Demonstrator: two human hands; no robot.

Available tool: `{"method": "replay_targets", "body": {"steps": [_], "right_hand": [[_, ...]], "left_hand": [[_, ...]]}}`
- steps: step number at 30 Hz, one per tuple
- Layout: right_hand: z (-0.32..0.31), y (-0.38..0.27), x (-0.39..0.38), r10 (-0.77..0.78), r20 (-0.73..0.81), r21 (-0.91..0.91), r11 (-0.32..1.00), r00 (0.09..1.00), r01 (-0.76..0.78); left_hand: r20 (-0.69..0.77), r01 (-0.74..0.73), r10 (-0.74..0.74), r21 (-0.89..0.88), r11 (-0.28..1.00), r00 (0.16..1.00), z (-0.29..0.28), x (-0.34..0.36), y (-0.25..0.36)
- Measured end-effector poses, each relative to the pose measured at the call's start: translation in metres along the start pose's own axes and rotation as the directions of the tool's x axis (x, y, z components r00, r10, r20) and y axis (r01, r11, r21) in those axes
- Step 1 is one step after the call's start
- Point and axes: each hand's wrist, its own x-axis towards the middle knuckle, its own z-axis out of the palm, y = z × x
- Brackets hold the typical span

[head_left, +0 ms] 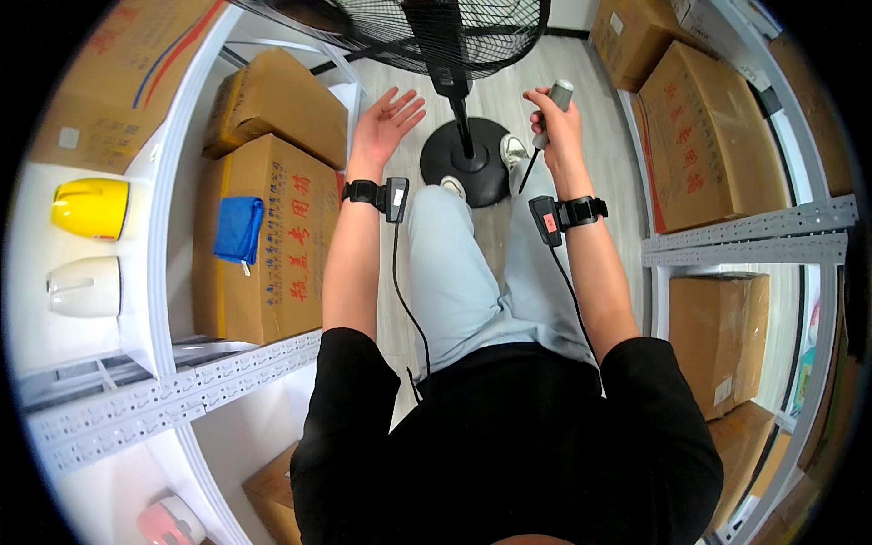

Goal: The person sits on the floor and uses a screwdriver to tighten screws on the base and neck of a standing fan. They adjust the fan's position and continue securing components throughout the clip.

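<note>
My right hand [565, 132] is closed round a screwdriver with a grey handle [561, 94]. Its thin dark shaft slants down past my fingers toward my right leg. My left hand [389, 127] is held out with its palm turned up and fingers apart, and nothing lies in it. Between and beyond both hands stands a black fan, its pole [465, 123] rising from a round black base [436, 154] on the floor. The fan's wire cage [490, 36] cuts across the upper edge of the view. Neither hand touches the fan.
On the left, a white metal rack [109, 400] carries cardboard boxes [300, 245], a folded blue cloth [238, 229], a yellow cup-shaped thing [91, 208] and a white one [84, 286]. Another rack [754, 232] with cardboard boxes [713, 136] lines the right. Cabled dark devices [397, 199] are strapped to my wrists.
</note>
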Motion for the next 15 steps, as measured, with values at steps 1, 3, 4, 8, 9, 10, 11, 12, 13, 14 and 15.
{"method": "replay_targets", "body": {"steps": [1,3,4,8,9,10,11,12,13,14,15], "right_hand": [[-0.001,-0.006,-0.002,-0.015,0.001,0.005,1.000,1.000,0.015],[-0.004,-0.019,-0.008,-0.050,0.001,0.014,0.999,0.999,0.050],[-0.005,-0.026,-0.012,-0.073,0.013,0.017,0.997,0.997,0.073],[-0.008,-0.048,-0.030,-0.131,0.063,0.043,0.991,0.989,0.129],[-0.011,-0.052,-0.037,-0.133,0.070,0.039,0.991,0.989,0.131],[-0.015,-0.056,-0.041,-0.160,0.062,0.015,0.987,0.985,0.160],[-0.019,-0.059,-0.044,-0.188,0.056,-0.008,0.982,0.981,0.189],[-0.020,-0.063,-0.049,-0.216,0.026,-0.050,0.975,0.976,0.217],[-0.021,-0.069,-0.057,-0.233,0.017,-0.156,0.960,0.972,0.233],[-0.029,-0.075,-0.058,-0.280,0.015,-0.191,0.941,0.960,0.278],[-0.035,-0.079,-0.059,-0.323,0.018,-0.221,0.922,0.946,0.319]], "left_hand": [[0.001,-0.018,0.018,0.018,1.000,1.000,0.003,-0.004,0.003],[0.009,-0.053,0.053,0.052,0.997,0.999,0.010,-0.014,0.010],[-0.009,-0.071,0.072,0.084,0.994,0.997,0.014,-0.019,0.014],[-0.128,-0.309,0.376,0.364,0.879,0.918,0.039,-0.036,0.034],[-0.099,-0.397,0.491,0.460,0.794,0.866,0.044,-0.043,0.045],[-0.053,-0.477,0.595,0.543,0.692,0.802,0.056,-0.046,0.058],[0.001,-0.543,0.688,0.614,0.572,0.726,0.068,-0.049,0.073],[0.069,-0.615,0.769,0.648,0.450,0.635,0.086,-0.054,0.086],[0.137,-0.668,0.834,0.674,0.317,0.534,0.104,-0.061,0.101],[0.237,-0.705,0.863,0.687,0.176,0.446,0.124,-0.064,0.116],[0.336,-0.724,0.874,0.689,0.026,0.351,0.141,-0.070,0.134]]}}
